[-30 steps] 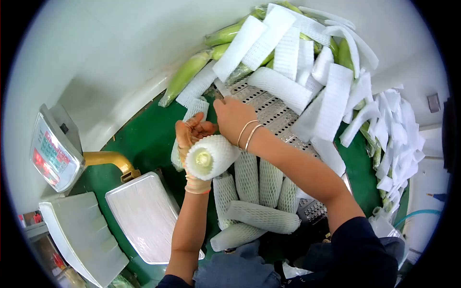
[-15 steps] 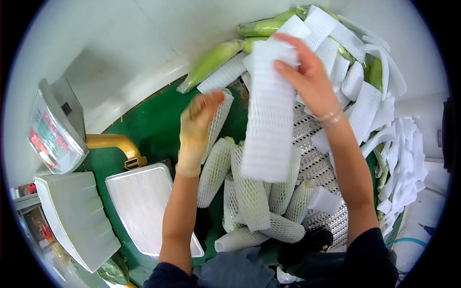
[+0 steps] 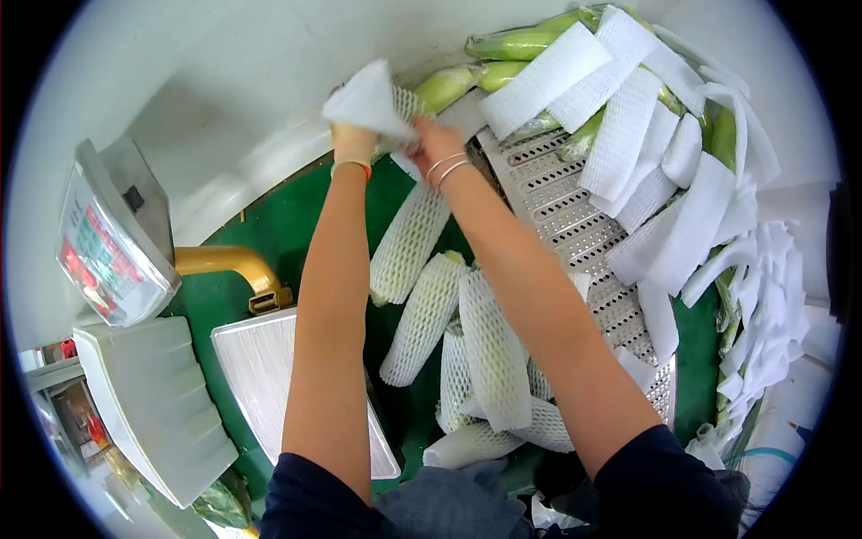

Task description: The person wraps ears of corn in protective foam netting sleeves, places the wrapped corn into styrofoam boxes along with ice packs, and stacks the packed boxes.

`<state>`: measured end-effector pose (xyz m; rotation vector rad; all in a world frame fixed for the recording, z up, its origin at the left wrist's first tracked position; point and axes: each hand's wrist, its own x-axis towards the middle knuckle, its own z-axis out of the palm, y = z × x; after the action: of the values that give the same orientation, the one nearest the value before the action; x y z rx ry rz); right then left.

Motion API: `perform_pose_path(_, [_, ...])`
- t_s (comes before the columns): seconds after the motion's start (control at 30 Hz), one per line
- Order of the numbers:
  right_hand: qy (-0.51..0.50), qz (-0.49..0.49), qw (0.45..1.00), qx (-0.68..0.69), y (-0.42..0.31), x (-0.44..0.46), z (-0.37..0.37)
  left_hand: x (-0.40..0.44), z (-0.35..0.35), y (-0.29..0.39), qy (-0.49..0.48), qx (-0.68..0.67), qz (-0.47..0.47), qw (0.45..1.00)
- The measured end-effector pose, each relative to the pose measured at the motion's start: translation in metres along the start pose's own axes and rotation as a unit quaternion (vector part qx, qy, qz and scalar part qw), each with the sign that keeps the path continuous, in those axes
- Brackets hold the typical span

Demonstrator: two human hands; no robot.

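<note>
Both hands are together near the back edge of the green surface. A white foam net sleeve is bunched and spread between them. My left hand is closed on its left side, the fingers mostly hidden behind the foam. Pinching the right side of the sleeve is my right hand, slightly blurred. Just behind it lies a pale green long vegetable in clear film; whether any vegetable is inside the sleeve, I cannot tell. Below the hands rests a net-sleeved vegetable, with several more sleeved ones piled nearer me.
A weighing scale stands left, with its display, yellow post and metal platform. A white bin is beside it. Loose foam sleeves cover film-wrapped vegetables and a perforated metal tray at right. More foam hangs far right.
My right hand has carried the foam sleeve left and back to my left hand, where it is now spread. My left hand has left the sleeved vegetable, which now lies on the green surface.
</note>
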<state>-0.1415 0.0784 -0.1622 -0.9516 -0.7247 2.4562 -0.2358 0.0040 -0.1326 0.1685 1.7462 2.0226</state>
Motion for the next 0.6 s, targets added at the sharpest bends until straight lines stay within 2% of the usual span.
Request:
perform_pose_path(0.03, [0.029,-0.006,0.981,-0.193,0.012,0.003,-0.004,0.005,-0.007,-0.007,-0.024,0.186,0.012,0.982])
perform_pose_path(0.07, [0.030,-0.007,0.981,-0.192,0.015,0.002,-0.005,0.007,-0.011,-0.012,-0.047,0.365,0.024,0.930])
perform_pose_path(0.1, [0.059,-0.055,0.934,-0.348,0.017,0.000,-0.007,0.008,-0.013,-0.018,-0.070,0.530,0.034,0.844])
perform_pose_path(0.13, [0.087,-0.101,0.860,-0.493,0.017,-0.004,-0.011,-0.007,-0.003,0.001,-0.131,0.617,0.015,0.776])
perform_pose_path(0.17, [0.090,-0.103,0.860,-0.491,0.013,-0.017,-0.014,-0.022,0.008,0.020,-0.196,0.689,0.008,0.698])
perform_pose_path(0.2, [0.070,-0.166,0.879,-0.441,0.004,-0.039,-0.018,-0.026,0.006,0.017,-0.265,0.689,0.054,0.672])
perform_pose_path(0.23, [0.048,-0.225,0.892,-0.390,-0.009,-0.066,-0.022,-0.044,0.006,0.018,-0.295,0.604,0.057,0.738])
perform_pose_path(0.27, [0.041,-0.206,0.889,-0.407,-0.034,-0.105,-0.022,-0.079,0.013,0.027,-0.313,0.385,-0.014,0.868])
perform_pose_path(0.3, [0.035,-0.186,0.886,-0.424,-0.065,-0.147,-0.017,-0.116,0.023,0.035,-0.322,0.128,-0.115,0.931])
perform_pose_path(0.33, [0.005,-0.193,0.877,-0.441,-0.085,-0.180,-0.016,-0.148,0.026,0.040,-0.337,-0.066,-0.196,0.919])
perform_pose_path(0.37, [-0.025,-0.197,0.866,-0.458,-0.102,-0.204,-0.015,-0.167,0.021,0.036,-0.376,-0.185,-0.218,0.882])
perform_pose_path(0.43, [-0.036,-0.168,0.855,-0.489,-0.134,-0.228,-0.013,-0.204,0.013,0.029,-0.440,-0.399,-0.294,0.749])
perform_pose_path(0.5, [-0.046,-0.142,0.842,-0.519,-0.146,-0.227,-0.023,-0.239,0.044,0.048,-0.247,-0.365,-0.474,0.762])
perform_pose_path(0.53, [-0.026,-0.135,0.865,-0.483,-0.146,-0.212,-0.033,-0.236,0.047,0.027,-0.250,-0.366,-0.473,0.761])
perform_pose_path(0.57, [-0.006,-0.127,0.886,-0.446,-0.149,-0.201,-0.039,-0.229,0.046,-0.010,-0.319,-0.142,-0.253,0.902])
perform_pose_path(0.6, [0.019,-0.109,0.908,-0.404,-0.153,-0.194,-0.038,-0.222,0.051,-0.016,-0.351,-0.025,-0.128,0.927])
